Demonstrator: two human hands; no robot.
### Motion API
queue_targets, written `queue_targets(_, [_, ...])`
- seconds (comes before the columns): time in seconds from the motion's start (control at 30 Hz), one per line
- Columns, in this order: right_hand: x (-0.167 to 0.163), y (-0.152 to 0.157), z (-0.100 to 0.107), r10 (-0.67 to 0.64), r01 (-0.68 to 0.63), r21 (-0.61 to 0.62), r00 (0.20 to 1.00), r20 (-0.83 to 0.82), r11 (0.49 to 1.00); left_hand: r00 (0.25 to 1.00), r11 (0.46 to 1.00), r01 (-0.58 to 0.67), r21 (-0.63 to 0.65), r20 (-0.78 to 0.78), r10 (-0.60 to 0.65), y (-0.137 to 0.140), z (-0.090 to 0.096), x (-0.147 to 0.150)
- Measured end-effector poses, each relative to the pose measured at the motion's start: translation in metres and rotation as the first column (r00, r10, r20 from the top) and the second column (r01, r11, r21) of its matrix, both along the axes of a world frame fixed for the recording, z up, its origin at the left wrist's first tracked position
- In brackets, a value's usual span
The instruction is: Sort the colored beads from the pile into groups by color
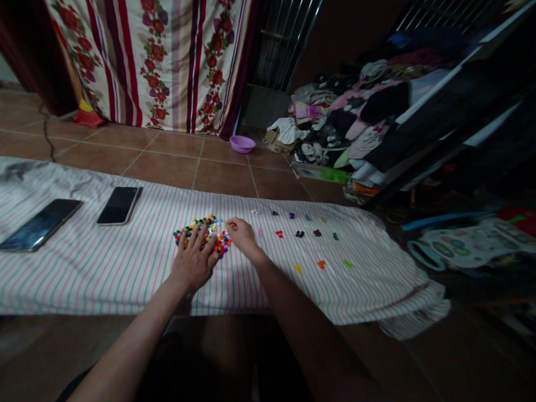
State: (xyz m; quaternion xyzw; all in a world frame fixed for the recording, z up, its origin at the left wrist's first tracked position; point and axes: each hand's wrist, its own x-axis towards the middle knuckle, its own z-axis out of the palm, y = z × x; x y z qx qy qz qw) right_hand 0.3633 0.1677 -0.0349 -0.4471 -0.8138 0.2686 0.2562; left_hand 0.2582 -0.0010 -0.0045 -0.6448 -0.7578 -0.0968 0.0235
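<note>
A heap of small multicoloured pieces (222, 243) lies on the striped cloth (155, 265). My left hand (194, 257) rests flat over the heap with its fingers spread. At the heap's right edge, my right hand (241, 233) is pinched closed; whatever its fingertips hold is too small to make out. Farther right are little single-colour groups, among them red pieces (279, 233), yellow pieces (297, 269), orange pieces (321, 264), light green pieces (348, 263), black pieces (299, 234) and brown pieces (317, 232).
Two phones lie to the left, a nearer phone (40, 224) and a farther phone (119, 205). Beyond the cloth, a purple basin (242, 144) sits on the tiled floor (168, 155). A clothes pile (348, 114) fills the back right, and a floral curtain (155, 58) hangs behind.
</note>
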Motion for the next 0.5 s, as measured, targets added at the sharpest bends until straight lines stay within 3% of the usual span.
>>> queue_targets(0.13, [0.006, 0.004, -0.006, -0.081, 0.06, -0.124, 0.981, -0.174, 0.99, 1.0, 1.0, 0.008, 0.017, 0.022, -0.009, 0.006, 0.002, 0.007])
queue_targets(0.3, [0.014, 0.005, -0.01, -0.133, 0.109, -0.149, 0.977, -0.166, 0.983, 0.999, 0.998, 0.044, 0.052, 0.014, -0.045, 0.016, -0.002, 0.02])
queue_targets(0.5, [0.006, 0.004, -0.017, -0.193, 0.113, -0.299, 0.948, -0.253, 0.948, 0.997, 0.994, 0.076, 0.083, 0.004, -0.076, 0.027, -0.003, 0.032])
